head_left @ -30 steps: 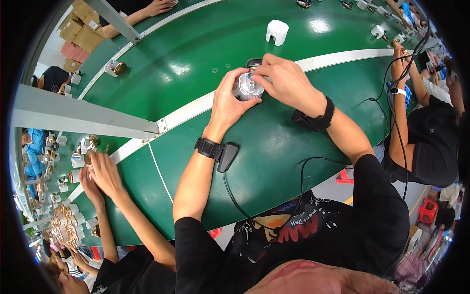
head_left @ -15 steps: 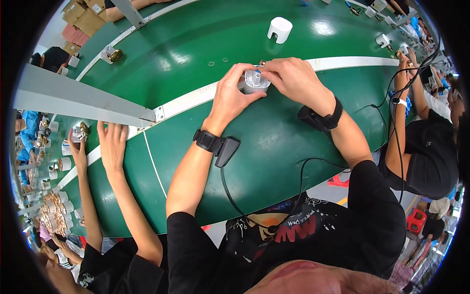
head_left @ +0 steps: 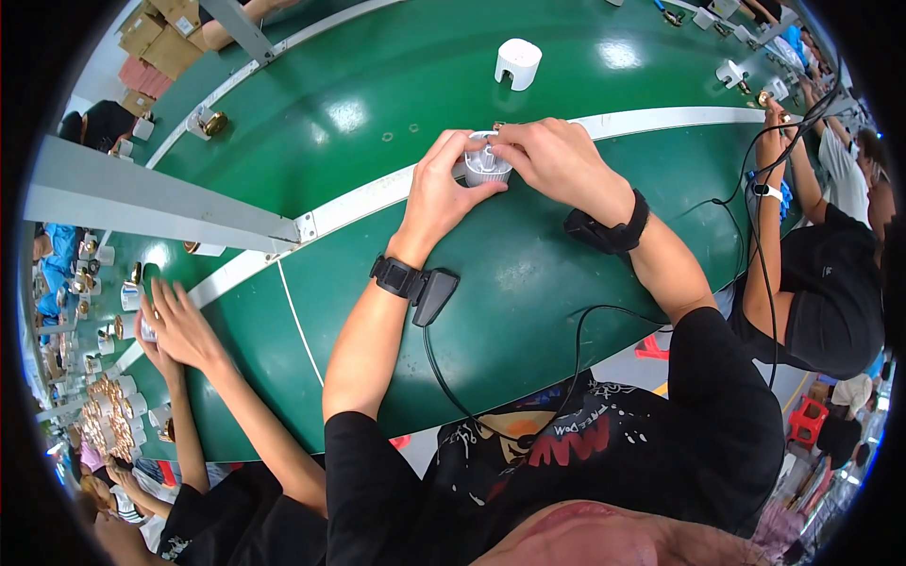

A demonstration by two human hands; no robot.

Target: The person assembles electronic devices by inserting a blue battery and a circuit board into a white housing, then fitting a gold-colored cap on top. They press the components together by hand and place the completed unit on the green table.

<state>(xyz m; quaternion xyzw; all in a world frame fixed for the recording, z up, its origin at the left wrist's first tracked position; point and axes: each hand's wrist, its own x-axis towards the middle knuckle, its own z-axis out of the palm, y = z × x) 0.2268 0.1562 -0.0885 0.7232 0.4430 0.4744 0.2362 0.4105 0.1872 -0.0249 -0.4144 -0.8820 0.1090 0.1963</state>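
Note:
A white ribbed plastic housing (head_left: 487, 172) stands at the near edge of the green belt, its open top facing up and inner posts showing. My left hand (head_left: 440, 185) is closed around its left side, thumb at the front and fingers at the rim. My right hand (head_left: 563, 168) is bent over the housing's right rim, fingertips pinched at its top. A small brassy piece (head_left: 498, 126) shows behind the right fingers; whether they hold it is hidden. Each wrist wears a black strap with a small box.
A white notched cover (head_left: 518, 64) stands beyond on the green belt (head_left: 396, 94). A grey post (head_left: 160, 193) rises at left. Black cables (head_left: 604, 307) cross the green worktop. Co-workers' hands (head_left: 189, 325) are at left, and another co-worker's arm (head_left: 769, 179) at right.
The white cover and other parts on the belt have shifted slightly left. My hands stay at the housing, with small finger movements. The left co-worker's hands have come together around a white part.

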